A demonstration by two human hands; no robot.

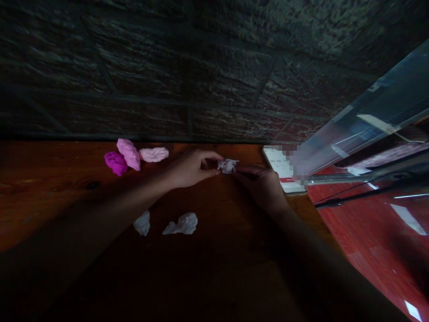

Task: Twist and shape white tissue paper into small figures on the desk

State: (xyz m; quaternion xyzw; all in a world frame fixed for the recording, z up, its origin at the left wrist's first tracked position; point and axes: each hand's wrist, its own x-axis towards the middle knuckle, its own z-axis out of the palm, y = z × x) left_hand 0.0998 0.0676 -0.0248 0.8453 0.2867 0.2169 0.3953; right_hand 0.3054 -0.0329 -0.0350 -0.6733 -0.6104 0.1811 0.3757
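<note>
Between my two hands is a small crumpled piece of white paper, held just above the wooden table. My left hand pinches its left side with thumb and forefinger. On its right side, the fingers of my right hand close on the same paper. Two more white crumpled pieces lie nearer to me, one white piece with a thin twisted tail and another white piece partly hidden by my left forearm.
Left of my hands lie a magenta crumpled piece, a pink piece and a pale pink piece. A phone showing a timer rests at the right edge. A dark brick wall backs the table; glass panel stands right.
</note>
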